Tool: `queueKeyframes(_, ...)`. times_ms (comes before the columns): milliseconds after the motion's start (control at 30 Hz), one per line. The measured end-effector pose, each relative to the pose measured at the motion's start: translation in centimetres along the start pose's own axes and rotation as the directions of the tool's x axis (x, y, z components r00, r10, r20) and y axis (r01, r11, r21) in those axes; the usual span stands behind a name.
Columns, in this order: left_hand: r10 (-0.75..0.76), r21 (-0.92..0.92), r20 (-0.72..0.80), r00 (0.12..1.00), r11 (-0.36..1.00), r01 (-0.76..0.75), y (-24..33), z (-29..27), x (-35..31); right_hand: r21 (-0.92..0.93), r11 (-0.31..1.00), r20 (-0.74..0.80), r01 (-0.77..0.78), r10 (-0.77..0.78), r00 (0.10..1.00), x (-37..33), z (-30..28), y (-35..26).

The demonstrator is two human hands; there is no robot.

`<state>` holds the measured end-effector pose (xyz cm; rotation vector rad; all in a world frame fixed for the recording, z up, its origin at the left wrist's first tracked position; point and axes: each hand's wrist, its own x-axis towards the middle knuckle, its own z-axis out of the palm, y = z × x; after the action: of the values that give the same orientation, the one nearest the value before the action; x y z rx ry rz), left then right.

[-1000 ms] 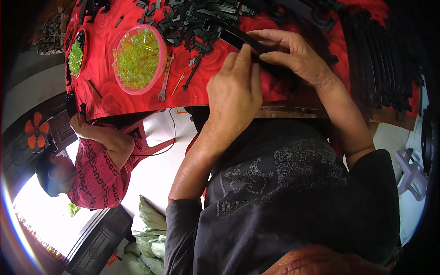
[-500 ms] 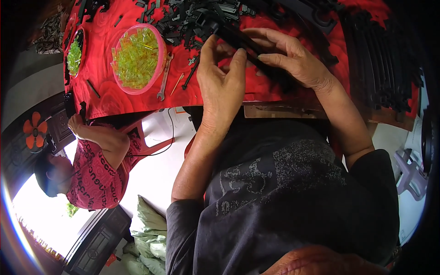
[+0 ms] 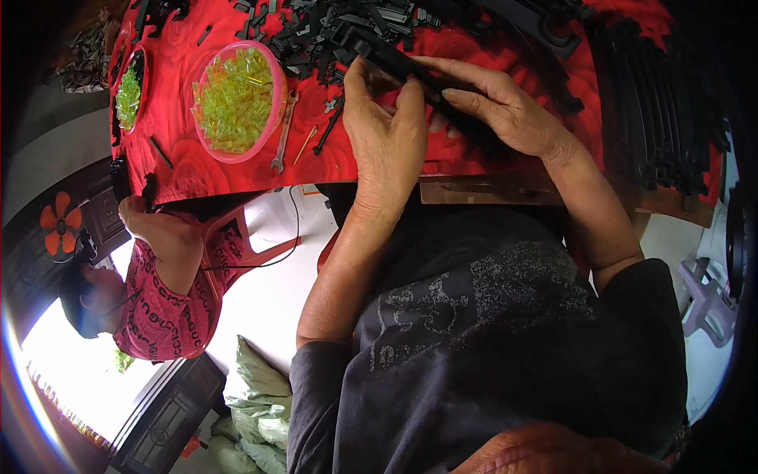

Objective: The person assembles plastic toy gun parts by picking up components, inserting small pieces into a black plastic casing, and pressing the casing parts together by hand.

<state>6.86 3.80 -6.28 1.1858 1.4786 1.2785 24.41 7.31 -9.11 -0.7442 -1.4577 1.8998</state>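
Left hand (image 3: 387, 142) pinched the black part (image 3: 392, 62) near its far end; right hand (image 3: 505, 110) held it further along. Part slanted over the table (image 3: 213, 172), inward of the near edge. Wrench (image 3: 284, 134) lay left, towards that edge, just beside the pink bowl (image 3: 283, 91) of yellow-green pieces (image 3: 237, 103). Black strips (image 3: 655, 110) bunched by the right edge. Small black bits (image 3: 312, 39) sat heaped beyond the hands.

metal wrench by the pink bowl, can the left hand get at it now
Probably yes: the metal wrench lies uncovered beside the pink bowl, with only small pieces like the slim black rod between; but the left hand is holding the long black part.
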Motion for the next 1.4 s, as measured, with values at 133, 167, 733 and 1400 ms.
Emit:
queueKeyframes(133,-0.007,-0.026,-0.027,1.0,1.0,0.006,-0.7,0.8,-0.2,-0.224,0.973,-0.07,0.062,-0.079,0.994,-0.2,1.1,-0.1)
queueKeyframes(167,0.036,0.045,-0.035,0.999,0.998,-0.034,-1.3,0.8,-0.1,-0.224,0.973,-0.069,0.064,-0.081,0.994,-0.3,1.3,-0.1)
queueKeyframes(733,0.003,0.078,-0.06,0.998,0.997,0.002,-1.1,2.6,-0.4,-0.529,0.833,-0.157,0.165,-0.287,0.945,-0.5,2.2,2.4)
queueKeyframes(1400,0.115,0.155,-0.151,0.982,0.984,-0.091,-1.2,3.5,-0.5,-0.423,0.906,-0.199,-0.02,-0.071,0.977,-0.6,2.1,0.3)
